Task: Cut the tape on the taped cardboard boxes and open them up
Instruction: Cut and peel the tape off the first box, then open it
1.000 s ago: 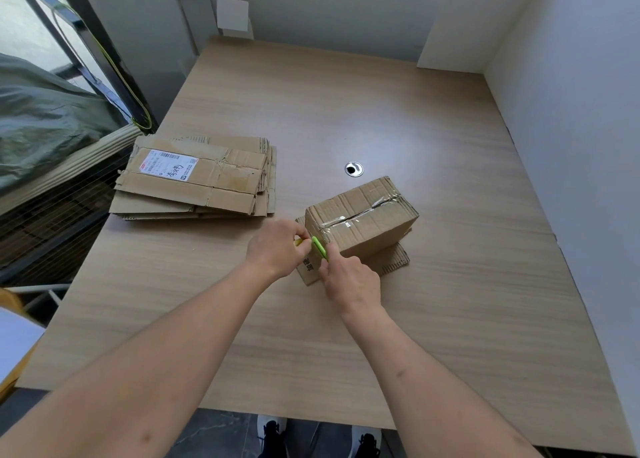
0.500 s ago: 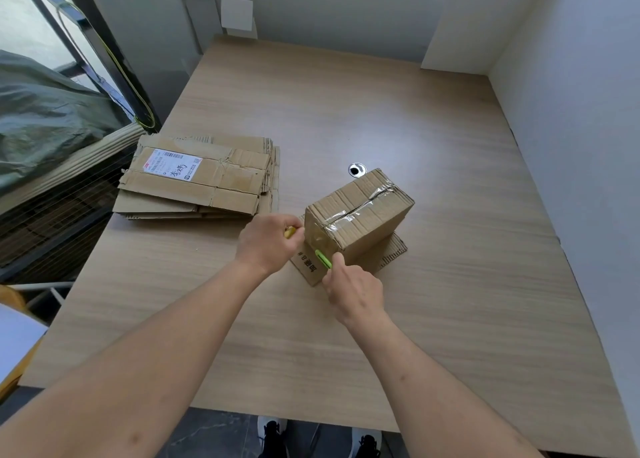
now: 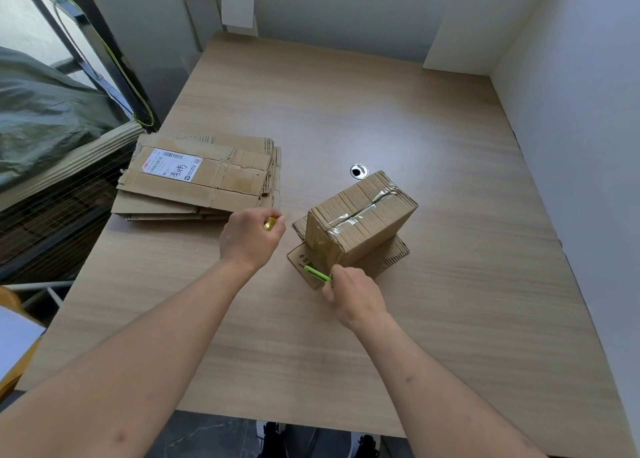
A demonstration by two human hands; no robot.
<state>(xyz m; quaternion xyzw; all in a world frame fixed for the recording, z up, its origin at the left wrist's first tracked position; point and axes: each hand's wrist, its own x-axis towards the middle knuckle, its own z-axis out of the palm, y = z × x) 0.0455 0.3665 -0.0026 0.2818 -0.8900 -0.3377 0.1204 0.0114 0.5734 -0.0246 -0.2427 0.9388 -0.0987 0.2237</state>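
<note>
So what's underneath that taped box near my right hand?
The taped box sits on a flattened cardboard piece, whose edges and some print stick out. Its middle is hidden by the box.

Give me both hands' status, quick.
Left hand: closed around a small yellow cap.
Right hand: gripping the green cutter beside the taped box.

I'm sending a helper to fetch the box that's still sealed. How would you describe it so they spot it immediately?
On the wooden table, look just in front of the round metal grommet. The taped cardboard box stands there on a flat piece of cardboard. Unlike the flattened boxes stacked to its left, it is still box-shaped, with shiny clear tape along its seam.
</note>
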